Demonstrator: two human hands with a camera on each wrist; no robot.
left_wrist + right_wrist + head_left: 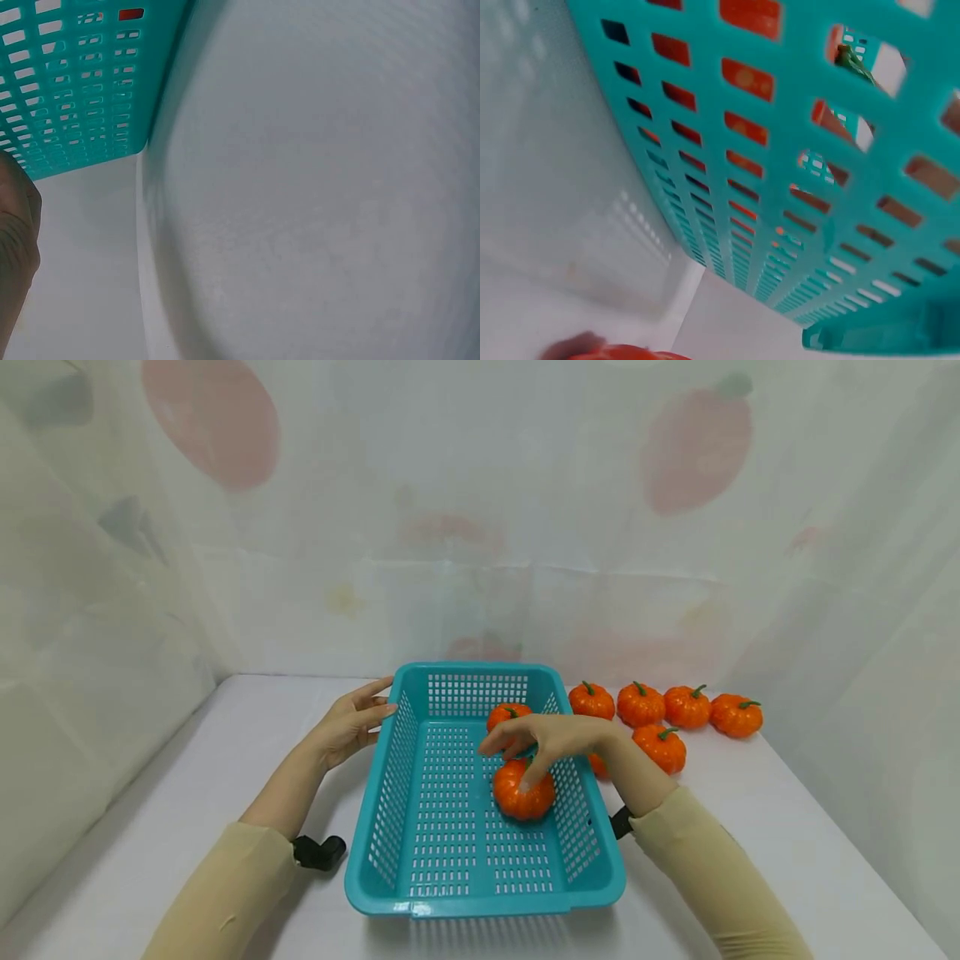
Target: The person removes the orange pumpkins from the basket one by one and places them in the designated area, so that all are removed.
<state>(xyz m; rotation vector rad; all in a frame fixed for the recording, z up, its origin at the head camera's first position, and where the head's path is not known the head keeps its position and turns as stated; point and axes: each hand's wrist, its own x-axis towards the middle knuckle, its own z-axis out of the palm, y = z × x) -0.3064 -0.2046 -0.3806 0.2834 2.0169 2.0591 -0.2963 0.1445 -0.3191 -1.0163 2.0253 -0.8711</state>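
A teal plastic basket [450, 906] with slotted walls stands on the white table, two small orange pumpkins inside. My left hand [348, 722] touches its left rim near the far corner, fingers fairly straight. The left wrist view shows part of that hand [16, 232] beside the slotted wall [82, 82]. Inside the basket's right half, my right hand [551, 737] reaches over the nearer pumpkin [525, 797]. Its thumb overlaps that pumpkin, while the other fingers spread toward the farther pumpkin [510, 712]. In the right wrist view the basket wall [795, 150] hides most of this hand.
Several more orange pumpkins [686, 707] stand in a row behind and right of the basket. Another pumpkin [660, 748] sits in front of that row, and one more is partly hidden by the right forearm. A pale fruit-print curtain [465, 585] hangs behind the table.
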